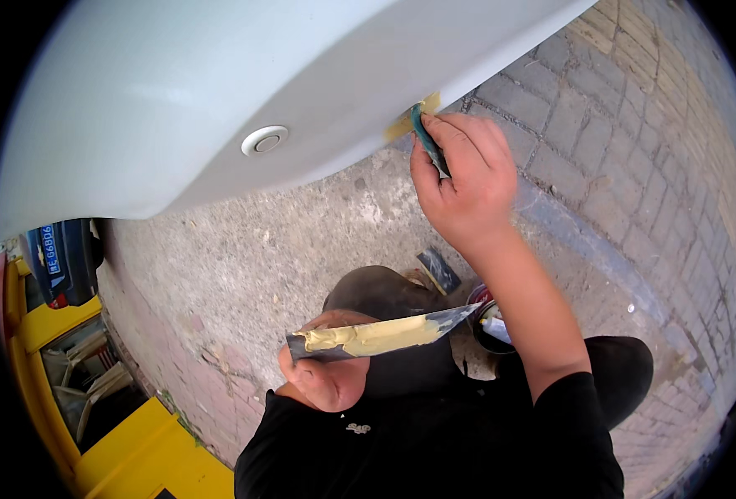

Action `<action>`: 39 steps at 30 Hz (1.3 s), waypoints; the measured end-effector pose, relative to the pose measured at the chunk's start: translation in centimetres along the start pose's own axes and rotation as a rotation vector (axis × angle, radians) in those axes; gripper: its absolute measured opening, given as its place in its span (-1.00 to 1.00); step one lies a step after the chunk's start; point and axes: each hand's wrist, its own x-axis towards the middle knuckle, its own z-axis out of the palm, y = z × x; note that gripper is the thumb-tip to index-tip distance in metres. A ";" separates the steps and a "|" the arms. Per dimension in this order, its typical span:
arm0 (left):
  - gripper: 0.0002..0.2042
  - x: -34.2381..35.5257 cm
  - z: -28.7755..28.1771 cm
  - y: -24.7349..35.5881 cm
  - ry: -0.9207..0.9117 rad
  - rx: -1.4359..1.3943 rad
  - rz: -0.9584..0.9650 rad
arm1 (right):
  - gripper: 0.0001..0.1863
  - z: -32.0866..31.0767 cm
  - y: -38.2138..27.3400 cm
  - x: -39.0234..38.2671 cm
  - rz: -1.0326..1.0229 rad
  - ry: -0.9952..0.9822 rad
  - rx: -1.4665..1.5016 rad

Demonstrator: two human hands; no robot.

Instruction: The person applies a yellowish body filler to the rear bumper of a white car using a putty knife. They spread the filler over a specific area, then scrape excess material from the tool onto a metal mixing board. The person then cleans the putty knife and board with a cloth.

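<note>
My right hand [470,170] pinches a thin dark-green spreader [428,137] between thumb and fingers. Its edge rests against a patch of yellowish filler [398,126] on the lower edge of a pale grey-white car bumper [318,108]. In front of my body, my left hand [330,378] grips a flat, dark filler board [447,318] from below. A thick, cream-yellow layer of filler paste [372,335] lies along that board. The fingers under the board are partly hidden by it.
By my knee a dark flat block [439,271] lies on the concrete. Beside it stands an open can [477,296] with a white tube [496,329] in it. A round sensor [265,141] sits in the bumper. Grey paving [600,125] runs right; yellow framing [147,453] and a parked car [62,262] are left.
</note>
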 end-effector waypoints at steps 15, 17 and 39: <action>-0.59 -1.5 -1.0 -0.8 0.137 -0.042 0.119 | -0.72 -1.6 0.9 -0.2 -0.028 -0.036 -0.026; -0.59 -1.5 -1.1 -0.8 0.140 -0.052 0.119 | -0.72 -1.9 1.6 -0.4 0.030 0.031 -0.108; -0.59 -1.0 -0.1 -0.3 0.212 -0.117 0.069 | -0.74 -0.9 1.0 0.5 0.025 -0.043 -0.103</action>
